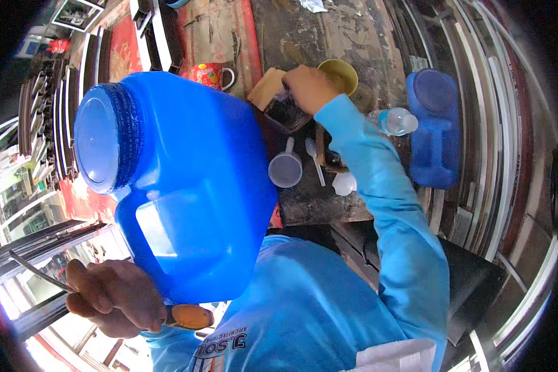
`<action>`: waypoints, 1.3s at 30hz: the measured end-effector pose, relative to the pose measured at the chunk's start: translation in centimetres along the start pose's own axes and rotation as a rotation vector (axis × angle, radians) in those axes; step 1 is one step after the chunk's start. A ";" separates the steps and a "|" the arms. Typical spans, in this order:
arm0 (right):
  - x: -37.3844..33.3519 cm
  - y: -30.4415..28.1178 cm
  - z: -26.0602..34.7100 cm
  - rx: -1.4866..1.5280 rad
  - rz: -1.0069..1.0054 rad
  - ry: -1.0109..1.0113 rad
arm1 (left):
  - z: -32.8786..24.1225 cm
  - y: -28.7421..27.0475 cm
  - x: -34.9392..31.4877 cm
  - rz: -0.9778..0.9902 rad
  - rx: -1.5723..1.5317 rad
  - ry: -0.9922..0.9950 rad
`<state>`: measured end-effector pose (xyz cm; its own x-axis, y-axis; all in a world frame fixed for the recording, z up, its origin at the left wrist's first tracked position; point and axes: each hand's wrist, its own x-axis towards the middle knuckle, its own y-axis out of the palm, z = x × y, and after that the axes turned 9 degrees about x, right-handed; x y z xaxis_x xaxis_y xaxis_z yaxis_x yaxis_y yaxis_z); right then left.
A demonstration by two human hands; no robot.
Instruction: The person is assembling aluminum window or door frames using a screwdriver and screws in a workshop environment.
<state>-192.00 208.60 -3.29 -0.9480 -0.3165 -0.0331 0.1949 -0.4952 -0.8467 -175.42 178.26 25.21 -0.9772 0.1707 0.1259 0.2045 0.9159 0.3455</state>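
Observation:
My left hand (115, 297) is closed around a tool at the lower left; a thin metal shaft (40, 271) sticks out of one side of the fist and an orange-brown handle end (191, 316) out of the other. Just above this hand looms a large blue plastic jug (198, 155) with a screw lid, its underside hidden. My right hand (310, 87) reaches across the table, fingers bent down at an open box (286, 111) with a brown flap and dark contents. Its fingertips are hidden, so what they grip is unclear. An olive-yellow bowl (344, 71) is beside this hand.
Near the right forearm are a white mug (285, 172), a spoon (316, 162), a crumpled white piece (344, 184) and a clear bottle (395, 121). A red mug (206, 75) stands behind the large jug. Another blue jug (437, 149) is at right, beside long metal profiles (499, 124).

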 end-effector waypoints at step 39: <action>-4.4 -0.1 0.4 -0.353 0.301 -0.238 | 0.2 0.5 0.5 0.155 0.026 0.069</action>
<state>-187.69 209.71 -2.88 -0.7716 -0.5986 -0.2153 0.3139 -0.0639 -0.9473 -175.77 178.88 25.30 -0.9279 0.2858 0.2395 0.3497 0.8897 0.2933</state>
